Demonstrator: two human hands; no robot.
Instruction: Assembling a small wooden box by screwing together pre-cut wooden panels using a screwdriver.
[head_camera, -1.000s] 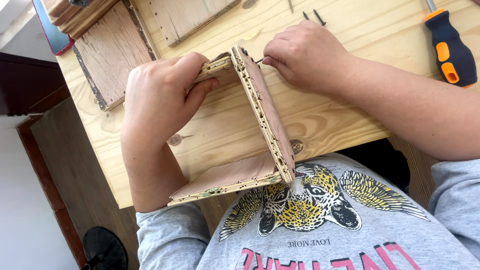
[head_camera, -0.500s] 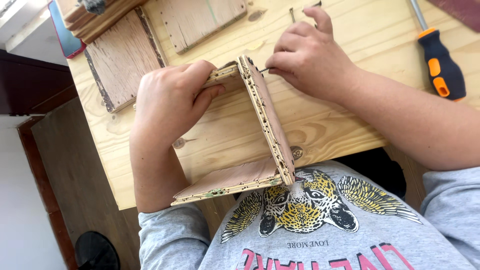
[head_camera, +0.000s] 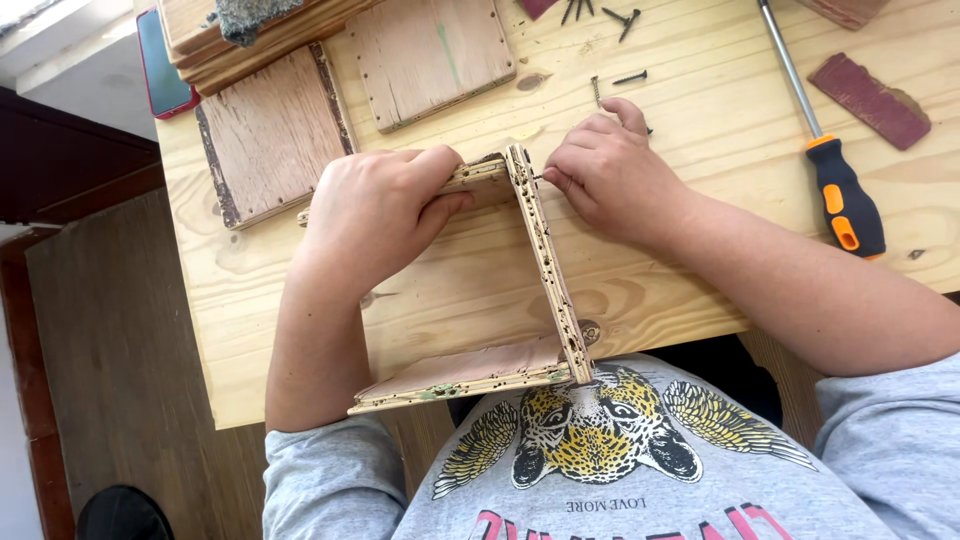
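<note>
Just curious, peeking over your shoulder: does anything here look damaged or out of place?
Yes. The plywood panels held by the left hand and right hand have worn edges riddled with small holes. Loose screws lie scattered on the table near the screwdriver.

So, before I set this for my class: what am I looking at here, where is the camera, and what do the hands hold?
The camera sits on a person's head and looks down at their own two bare hands over a pale wooden table. The left hand grips the far corner of a frame of thin plywood boards stood on edge. The right hand pinches something small against that corner; it is too small to tell what. On the table lie loose screws, an orange-and-black screwdriver, flat wooden boards and a dark red strip.
</note>
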